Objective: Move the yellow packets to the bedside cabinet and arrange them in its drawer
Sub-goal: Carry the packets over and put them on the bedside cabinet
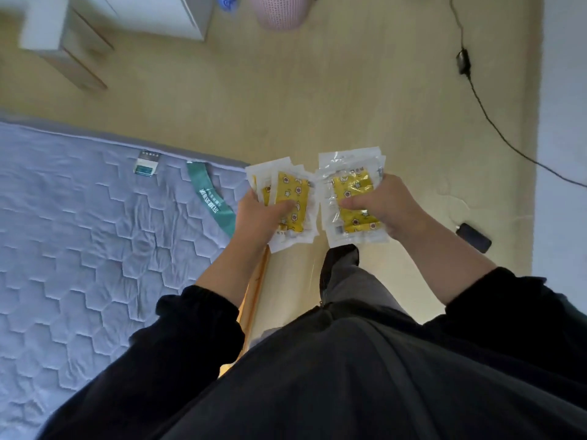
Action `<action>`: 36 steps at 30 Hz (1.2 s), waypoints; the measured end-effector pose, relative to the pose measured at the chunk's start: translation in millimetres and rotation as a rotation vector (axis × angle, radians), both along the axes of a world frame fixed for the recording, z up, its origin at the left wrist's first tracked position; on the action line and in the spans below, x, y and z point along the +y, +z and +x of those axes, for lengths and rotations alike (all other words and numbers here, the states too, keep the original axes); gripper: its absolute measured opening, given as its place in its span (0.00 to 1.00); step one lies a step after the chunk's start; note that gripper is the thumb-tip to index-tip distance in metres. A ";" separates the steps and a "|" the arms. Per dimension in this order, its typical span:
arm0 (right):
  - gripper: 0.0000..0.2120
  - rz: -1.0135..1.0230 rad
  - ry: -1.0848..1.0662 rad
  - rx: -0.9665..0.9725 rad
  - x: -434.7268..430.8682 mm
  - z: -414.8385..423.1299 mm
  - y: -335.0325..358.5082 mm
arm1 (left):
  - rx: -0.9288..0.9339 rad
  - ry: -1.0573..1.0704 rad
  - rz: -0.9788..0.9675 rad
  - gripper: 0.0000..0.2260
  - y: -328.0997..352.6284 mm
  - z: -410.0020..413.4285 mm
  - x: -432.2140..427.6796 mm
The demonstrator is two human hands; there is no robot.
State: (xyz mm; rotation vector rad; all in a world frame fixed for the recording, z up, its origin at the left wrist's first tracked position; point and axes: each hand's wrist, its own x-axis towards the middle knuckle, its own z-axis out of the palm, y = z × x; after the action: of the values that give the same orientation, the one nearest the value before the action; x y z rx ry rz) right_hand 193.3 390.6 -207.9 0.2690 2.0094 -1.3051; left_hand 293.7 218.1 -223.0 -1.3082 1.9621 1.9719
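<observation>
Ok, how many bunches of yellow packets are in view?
2: the left bunch gripped in the left hand, the right bunch in the right hand. Packets overlap within each, so some are hidden.

light: soft, even daylight | blur: upper-left corner | edges: wide-angle bending

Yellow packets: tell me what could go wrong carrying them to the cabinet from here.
1. The left grip and right grip each pinch a loose, fanned bundle, the left stack and right stack; a slick wrapper could slide out while walking.
2. A phone and a black cable lie on the floor to the right; a sideways step might catch them.
3. Both grips are full, so working the drawer of the blurred cabinet may force setting a stack down.
</observation>
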 end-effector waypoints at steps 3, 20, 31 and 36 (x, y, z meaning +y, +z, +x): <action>0.14 0.011 0.085 0.012 -28.9 -83.0 8.8 | 0.000 0.121 0.010 0.11 0.8 -67.2 -17.3; 0.21 0.064 0.608 0.106 -319.5 -348.5 10.8 | 0.087 0.675 0.056 0.13 1.4 -278.9 -228.7; 0.32 0.098 0.957 0.100 -556.9 -390.8 26.2 | 0.112 1.071 0.071 0.12 13.7 -298.0 -386.9; 0.36 0.103 1.106 0.071 -654.3 -381.3 28.6 | 0.095 1.217 0.046 0.12 15.6 -294.2 -455.1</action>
State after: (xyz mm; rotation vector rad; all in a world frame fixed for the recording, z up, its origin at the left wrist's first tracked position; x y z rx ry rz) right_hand -188.0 -263.7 -179.3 -0.7614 1.7905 -0.4935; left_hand -0.6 -237.0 -207.5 -2.8352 1.1086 2.3955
